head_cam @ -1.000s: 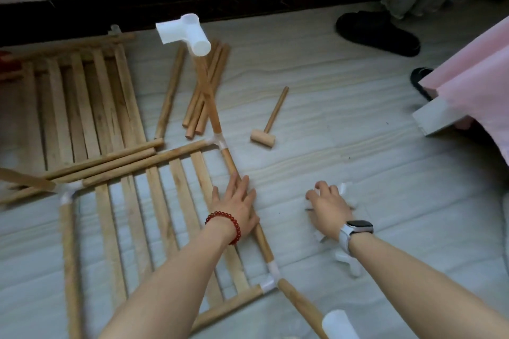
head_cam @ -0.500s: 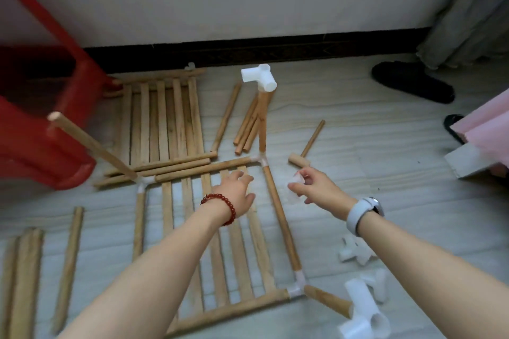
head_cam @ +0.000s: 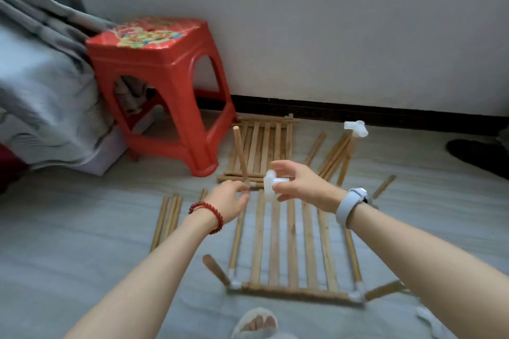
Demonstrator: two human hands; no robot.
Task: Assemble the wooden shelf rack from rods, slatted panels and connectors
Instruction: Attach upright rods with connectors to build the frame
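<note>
Connector (head_cam: 271, 186) sat pinched in the right hand (head_cam: 301, 187); left hand (head_cam: 230, 198), loosely curled, empty, neared the bare post (head_cam: 240, 155), which could tip under skewed pressing.

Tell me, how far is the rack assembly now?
Done: one slatted panel framed, upright rods at its corners. In hand: the right hand carries a white connector toward the bare upright rod; the left hand reaches near its base. Left: second panel, loose rods.

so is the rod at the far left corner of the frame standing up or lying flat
Standing up: the rod rises from the frame's far left corner, its bare top end in the air.
</note>
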